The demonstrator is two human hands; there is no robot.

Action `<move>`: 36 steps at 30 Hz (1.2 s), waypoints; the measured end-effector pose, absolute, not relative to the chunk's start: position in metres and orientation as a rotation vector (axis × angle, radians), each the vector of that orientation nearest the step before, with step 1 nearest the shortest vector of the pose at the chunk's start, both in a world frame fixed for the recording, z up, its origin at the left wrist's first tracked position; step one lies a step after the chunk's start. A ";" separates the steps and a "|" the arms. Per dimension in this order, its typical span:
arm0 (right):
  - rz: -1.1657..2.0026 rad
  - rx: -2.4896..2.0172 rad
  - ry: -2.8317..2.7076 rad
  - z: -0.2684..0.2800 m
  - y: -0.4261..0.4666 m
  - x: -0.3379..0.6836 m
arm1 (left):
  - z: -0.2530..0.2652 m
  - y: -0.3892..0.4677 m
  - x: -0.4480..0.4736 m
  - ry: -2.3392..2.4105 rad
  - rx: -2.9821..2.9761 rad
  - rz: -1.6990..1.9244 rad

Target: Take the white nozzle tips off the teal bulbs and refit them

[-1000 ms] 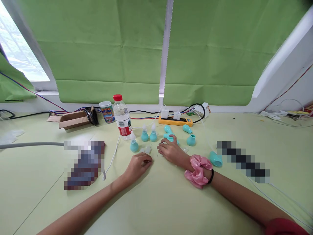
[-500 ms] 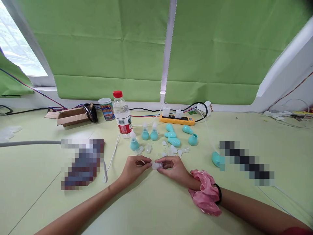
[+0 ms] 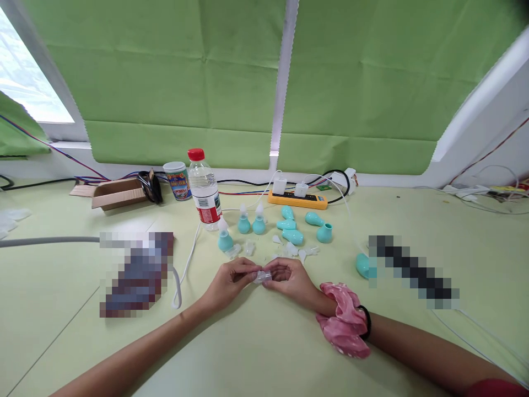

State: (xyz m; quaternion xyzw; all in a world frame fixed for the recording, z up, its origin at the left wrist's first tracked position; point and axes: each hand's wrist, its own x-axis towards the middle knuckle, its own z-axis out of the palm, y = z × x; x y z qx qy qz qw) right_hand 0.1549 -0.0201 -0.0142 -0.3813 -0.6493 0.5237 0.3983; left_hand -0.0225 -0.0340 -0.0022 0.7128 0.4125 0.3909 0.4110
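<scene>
Left hand [image 3: 229, 282] and right hand [image 3: 292, 280] pinch small translucent plastic tube-shaped piece [image 3: 262, 277] from opposite ends, fingers closed on it; three round translucent-tipped teal bulbs [image 3: 243, 225] upright beyond

Left hand [image 3: 235, 280], right hand [image 3: 291, 280], clear piece [image 3: 261, 277]

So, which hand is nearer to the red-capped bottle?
Left: the left hand is in front of the bottle, slightly to its right; the right hand is also in front, but farther right.
</scene>
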 end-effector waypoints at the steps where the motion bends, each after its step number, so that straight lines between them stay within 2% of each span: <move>1: 1.332 -0.966 -1.636 -0.014 -0.020 0.155 | -0.002 -0.034 -0.022 1.034 1.786 0.975; 15: 1.235 -0.947 -1.747 -0.017 -0.021 0.155 | -0.002 -0.039 -0.019 1.161 1.549 1.104; 24: 1.199 -0.919 -1.767 -0.019 -0.020 0.156 | 0.001 -0.041 -0.018 1.145 1.926 1.133; 32: 1.142 -0.917 -1.815 -0.016 -0.023 0.156 | -0.006 -0.041 -0.021 1.007 2.556 1.288; 36: 1.119 -0.898 -1.822 -0.017 -0.024 0.156 | -0.008 -0.041 -0.022 0.919 2.642 1.284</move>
